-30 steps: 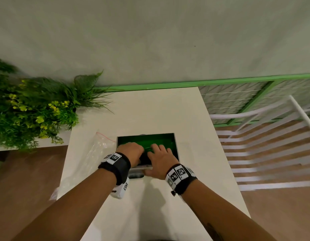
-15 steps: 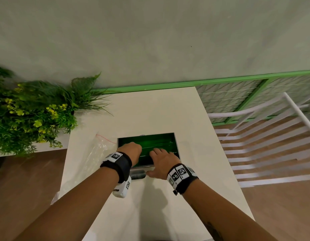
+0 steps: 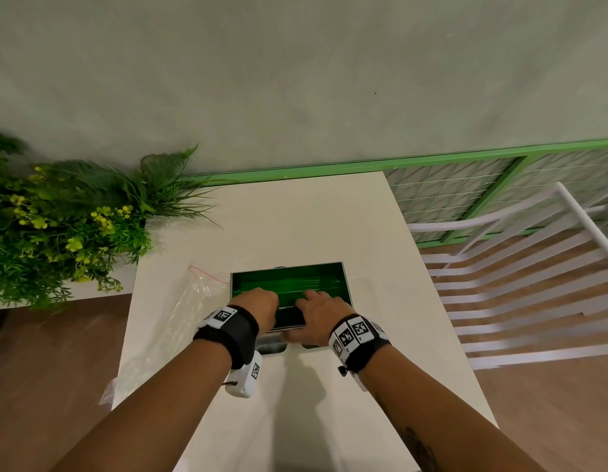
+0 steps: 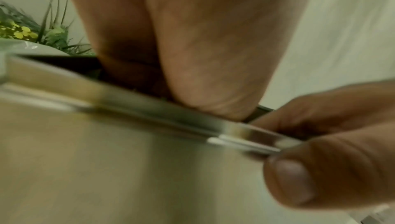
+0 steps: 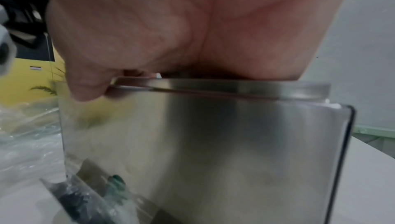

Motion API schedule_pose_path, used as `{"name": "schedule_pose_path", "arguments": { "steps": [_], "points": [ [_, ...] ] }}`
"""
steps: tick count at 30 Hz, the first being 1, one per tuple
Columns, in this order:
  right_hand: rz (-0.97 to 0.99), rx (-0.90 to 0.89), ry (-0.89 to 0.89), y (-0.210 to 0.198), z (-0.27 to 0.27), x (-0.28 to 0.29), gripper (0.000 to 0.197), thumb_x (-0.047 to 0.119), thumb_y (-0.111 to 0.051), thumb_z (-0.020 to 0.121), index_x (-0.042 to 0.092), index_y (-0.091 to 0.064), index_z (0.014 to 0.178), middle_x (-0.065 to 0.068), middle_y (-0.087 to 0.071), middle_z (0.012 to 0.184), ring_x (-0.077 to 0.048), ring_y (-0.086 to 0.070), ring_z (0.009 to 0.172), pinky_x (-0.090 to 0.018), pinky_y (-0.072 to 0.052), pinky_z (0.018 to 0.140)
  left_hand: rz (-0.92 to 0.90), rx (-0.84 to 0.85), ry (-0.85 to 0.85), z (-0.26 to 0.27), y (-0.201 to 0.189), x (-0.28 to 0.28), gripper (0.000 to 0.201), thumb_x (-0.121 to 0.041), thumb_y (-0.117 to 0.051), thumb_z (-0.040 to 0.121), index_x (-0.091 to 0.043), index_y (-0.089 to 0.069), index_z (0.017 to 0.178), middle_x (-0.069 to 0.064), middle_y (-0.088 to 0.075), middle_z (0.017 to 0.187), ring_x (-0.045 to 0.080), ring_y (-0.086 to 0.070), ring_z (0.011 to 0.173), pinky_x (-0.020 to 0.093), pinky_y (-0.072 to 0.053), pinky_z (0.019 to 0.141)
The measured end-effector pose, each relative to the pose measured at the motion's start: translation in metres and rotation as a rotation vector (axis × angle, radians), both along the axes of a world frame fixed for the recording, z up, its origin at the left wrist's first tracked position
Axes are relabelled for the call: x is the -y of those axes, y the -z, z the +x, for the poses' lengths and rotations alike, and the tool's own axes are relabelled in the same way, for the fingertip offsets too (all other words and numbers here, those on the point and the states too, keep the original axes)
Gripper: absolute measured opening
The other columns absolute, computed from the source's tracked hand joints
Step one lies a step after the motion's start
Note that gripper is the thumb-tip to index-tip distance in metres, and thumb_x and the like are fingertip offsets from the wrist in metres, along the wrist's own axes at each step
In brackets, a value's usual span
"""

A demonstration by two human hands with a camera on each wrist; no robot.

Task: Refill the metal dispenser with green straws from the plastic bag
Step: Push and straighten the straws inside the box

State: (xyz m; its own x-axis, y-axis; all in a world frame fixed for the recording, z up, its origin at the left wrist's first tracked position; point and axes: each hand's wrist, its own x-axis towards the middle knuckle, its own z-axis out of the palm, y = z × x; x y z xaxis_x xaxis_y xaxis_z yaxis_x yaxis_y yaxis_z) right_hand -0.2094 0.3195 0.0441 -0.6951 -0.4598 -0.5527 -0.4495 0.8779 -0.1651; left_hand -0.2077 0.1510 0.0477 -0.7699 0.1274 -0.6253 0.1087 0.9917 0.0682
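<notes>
- I see a metal dispenser [image 3: 289,294] standing on a pale table [image 3: 296,219], its top open and green straws [image 3: 296,284] lying lengthwise inside
- My left hand [image 3: 258,306] sits at the near left of the open top; from the head view its fingers reach down into the box, and the left wrist view shows the heel of the hand against the rim, but I cannot tell whether those fingers grip any straws
- My right hand [image 3: 318,311] is at the near right of the top; its fingers lie over the near edge while the thumb [image 4: 299,175] presses from below, pinching a thin metal lid or rim piece [image 5: 213,84] that sits slightly tilted on the box
- A clear plastic bag [image 3: 180,321] with a red seal strip lies flat on the table just left of the dispenser, looking mostly emptied
- Leafy plants with yellow flowers [image 3: 57,226] stand to the left, and a white slatted chair [image 3: 520,277] stands to the right of the table
</notes>
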Motion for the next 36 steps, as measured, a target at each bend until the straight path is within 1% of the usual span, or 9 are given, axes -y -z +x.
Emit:
{"name": "schedule_pose_path", "arguments": {
  "steps": [4, 7, 11, 16, 20, 25, 27, 31, 36],
  "points": [
    [0.082, 0.126, 0.036, 0.001, -0.006, 0.001, 0.114, 0.101, -0.032, 0.068, 0.021, -0.053, 0.146, -0.011, -0.047, 0.157, -0.035, -0.050, 0.139, -0.057, -0.049, 0.108, 0.048, 0.041, -0.020, 0.003, -0.004, -0.002, 0.030, -0.003, -0.052, 0.094, -0.008, -0.073, 0.115, 0.009, -0.069, 0.099, 0.029, -0.066, 0.089, 0.039, -0.058, 0.090],
    [0.050, 0.066, 0.062, 0.000, -0.003, -0.003, 0.102, 0.096, -0.039, 0.073, 0.017, -0.058, 0.135, -0.008, -0.060, 0.130, -0.031, -0.062, 0.117, -0.053, -0.055, 0.097, 0.080, 0.033, -0.065, 0.006, -0.009, 0.000, 0.031, -0.003, -0.049, 0.096, -0.005, -0.072, 0.117, 0.012, -0.069, 0.104, 0.029, -0.066, 0.095, 0.039, -0.057, 0.093],
    [-0.002, 0.037, 0.020, -0.003, 0.008, -0.008, 0.090, 0.088, -0.042, 0.081, 0.016, -0.058, 0.133, -0.008, -0.062, 0.129, -0.031, -0.063, 0.115, -0.050, -0.056, 0.094, 0.007, 0.012, -0.016, 0.011, -0.017, -0.002, 0.020, -0.006, -0.046, 0.099, -0.002, -0.065, 0.093, 0.009, -0.058, 0.087, 0.027, -0.057, 0.084, 0.033, -0.046, 0.074],
    [0.097, 0.105, 0.020, -0.002, 0.005, 0.003, 0.090, 0.093, -0.048, 0.071, 0.018, -0.065, 0.118, -0.006, -0.071, 0.111, -0.029, -0.069, 0.097, -0.048, -0.060, 0.088, 0.015, 0.192, 0.010, 0.015, -0.026, -0.023, 0.034, -0.011, -0.042, 0.108, 0.006, -0.068, 0.122, 0.020, -0.069, 0.123, 0.035, -0.067, 0.113, 0.038, -0.049, 0.083],
    [0.120, 0.109, 0.040, -0.001, 0.000, 0.003, 0.091, 0.090, -0.052, 0.075, 0.016, -0.063, 0.127, -0.009, -0.066, 0.120, -0.031, -0.067, 0.104, -0.050, -0.059, 0.092, -0.050, 0.223, 0.048, 0.011, -0.033, -0.027, 0.032, -0.007, -0.043, 0.107, 0.006, -0.066, 0.126, 0.020, -0.067, 0.129, 0.035, -0.066, 0.118, 0.039, -0.053, 0.094],
    [0.102, -0.003, 0.044, 0.005, 0.003, -0.004, 0.096, 0.087, -0.049, 0.082, 0.016, -0.045, 0.147, -0.014, -0.045, 0.146, -0.037, -0.053, 0.128, -0.056, -0.054, 0.100, -0.119, 0.103, 0.032, 0.012, -0.029, -0.030, 0.026, -0.019, -0.047, 0.101, -0.005, -0.070, 0.104, 0.013, -0.070, 0.108, 0.031, -0.069, 0.111, 0.037, -0.056, 0.091],
    [0.156, 0.052, 0.040, 0.004, 0.001, -0.003, 0.097, 0.087, -0.049, 0.081, 0.016, -0.047, 0.146, -0.013, -0.046, 0.142, -0.037, -0.056, 0.126, -0.056, -0.054, 0.099, -0.069, 0.124, 0.010, 0.017, -0.028, -0.035, 0.029, -0.018, -0.048, 0.103, -0.001, -0.071, 0.109, 0.016, -0.071, 0.110, 0.034, -0.069, 0.108, 0.040, -0.056, 0.089],
    [0.151, 0.017, 0.035, 0.000, -0.001, 0.001, 0.087, 0.080, -0.056, 0.084, 0.015, -0.050, 0.141, -0.012, -0.051, 0.136, -0.034, -0.059, 0.121, -0.053, -0.055, 0.097, -0.045, -0.061, -0.185, 0.006, -0.023, -0.025, 0.020, -0.022, -0.052, 0.096, -0.011, -0.062, 0.082, 0.007, -0.065, 0.089, 0.031, -0.067, 0.095, 0.037, -0.056, 0.078],
    [0.091, -0.016, 0.034, 0.001, -0.003, 0.001, 0.096, 0.083, -0.054, 0.081, 0.015, -0.039, 0.148, -0.011, -0.047, 0.147, -0.034, -0.046, 0.135, -0.055, -0.046, 0.108, -0.081, -0.140, -0.171, -0.008, -0.013, -0.016, 0.032, -0.014, -0.064, 0.091, -0.011, -0.063, 0.122, 0.013, -0.058, 0.124, 0.036, -0.059, 0.116, 0.045, -0.056, 0.092]
  ]
}}
